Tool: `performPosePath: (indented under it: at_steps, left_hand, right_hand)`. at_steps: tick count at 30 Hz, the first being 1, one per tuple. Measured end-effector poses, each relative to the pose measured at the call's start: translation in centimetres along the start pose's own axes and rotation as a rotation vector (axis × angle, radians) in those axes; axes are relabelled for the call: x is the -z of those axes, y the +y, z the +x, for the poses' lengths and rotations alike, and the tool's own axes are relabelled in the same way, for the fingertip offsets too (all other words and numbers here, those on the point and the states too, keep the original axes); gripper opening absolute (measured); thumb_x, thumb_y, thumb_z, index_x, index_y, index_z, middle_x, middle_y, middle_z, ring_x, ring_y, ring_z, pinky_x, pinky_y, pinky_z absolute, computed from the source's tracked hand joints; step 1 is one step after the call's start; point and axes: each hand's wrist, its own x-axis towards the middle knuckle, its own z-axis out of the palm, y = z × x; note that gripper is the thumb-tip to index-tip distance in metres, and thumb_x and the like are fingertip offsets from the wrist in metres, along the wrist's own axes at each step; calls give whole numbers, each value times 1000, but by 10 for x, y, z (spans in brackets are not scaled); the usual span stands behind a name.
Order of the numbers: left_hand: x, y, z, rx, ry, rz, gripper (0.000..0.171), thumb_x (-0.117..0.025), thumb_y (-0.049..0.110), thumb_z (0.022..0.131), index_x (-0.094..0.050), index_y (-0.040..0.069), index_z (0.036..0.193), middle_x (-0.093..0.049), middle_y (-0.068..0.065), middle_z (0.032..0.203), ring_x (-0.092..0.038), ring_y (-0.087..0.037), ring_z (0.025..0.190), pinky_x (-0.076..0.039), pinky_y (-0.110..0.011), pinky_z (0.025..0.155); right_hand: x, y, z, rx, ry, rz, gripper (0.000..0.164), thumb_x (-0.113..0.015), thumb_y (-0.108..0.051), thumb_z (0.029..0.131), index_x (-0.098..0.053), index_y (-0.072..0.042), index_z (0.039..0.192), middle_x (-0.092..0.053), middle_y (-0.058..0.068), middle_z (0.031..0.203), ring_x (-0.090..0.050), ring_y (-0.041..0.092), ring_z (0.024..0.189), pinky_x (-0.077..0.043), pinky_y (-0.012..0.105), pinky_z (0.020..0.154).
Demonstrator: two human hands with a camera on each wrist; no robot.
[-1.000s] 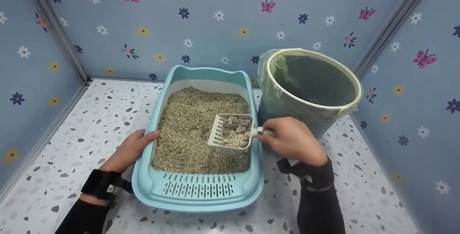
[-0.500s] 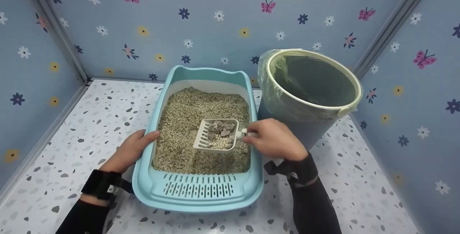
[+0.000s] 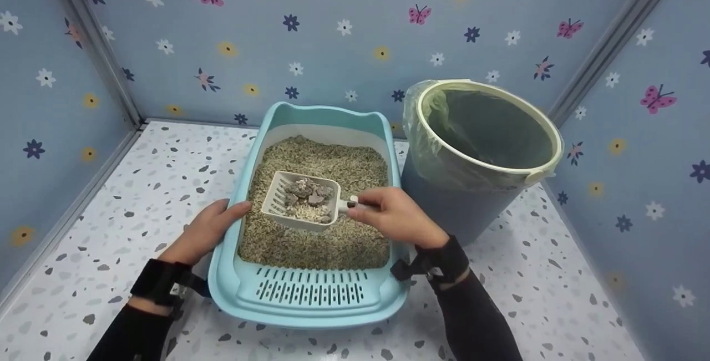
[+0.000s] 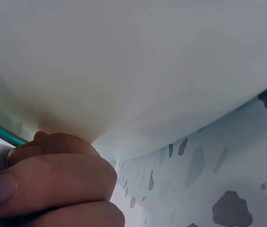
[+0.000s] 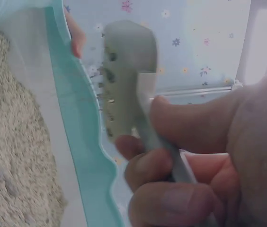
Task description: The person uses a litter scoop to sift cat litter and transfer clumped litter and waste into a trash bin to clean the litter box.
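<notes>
My right hand point(image 3: 396, 214) grips the handle of a pale slotted litter scoop point(image 3: 297, 223), held level over the litter box point(image 3: 310, 318). Grey clumps point(image 3: 305, 186) and some loose pale litter lie in the scoop. Tan granular litter point(image 3: 327, 156) fills the light blue box. On the box's left side my left hand point(image 3: 205, 230) holds the rim, thumb on top. The left wrist view shows its curled fingers point(image 4: 62, 177) below the rim, against the white outer wall point(image 4: 147, 71). In the right wrist view, fingers and thumb wrap the handle while the blurred scoop head point(image 5: 129, 52) is seen from below.
A tall bin point(image 3: 460, 206) with a cream rim and a translucent yellowish bag point(image 3: 432, 156) stands close to the box's right side. Flower-patterned blue panels point(image 3: 333, 50) enclose the back and sides. The floor point(image 3: 116, 211) is white with grey specks.
My right hand has carried the loaded scoop leftward from the box's right edge to over its middle-left. My left hand stays on the rim. The head view has shifted slightly.
</notes>
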Motion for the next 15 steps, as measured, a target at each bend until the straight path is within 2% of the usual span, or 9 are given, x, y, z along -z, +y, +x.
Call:
performPosePath:
  at_steps: [8, 15]
  left_hand:
    - [-1, 0, 0, 11, 5, -13, 67, -54, 46, 118, -53, -12, 151, -74, -30, 128, -80, -40, 104, -67, -43, 92]
    - [0, -1, -2, 18, 6, 1, 68, -54, 49, 117, -53, -9, 151, -74, -28, 129, -79, -38, 107, -66, -40, 93]
  right_hand:
    - [-6, 6, 4, 114, 44, 192, 31, -76, -24, 107, -65, -13, 81, -46, -10, 70, -42, 12, 61, -38, 27, 59]
    - [-6, 6, 5, 137, 91, 214, 23, -76, -18, 107, -72, -5, 89, -49, -8, 73, -43, 11, 64, -38, 25, 60]
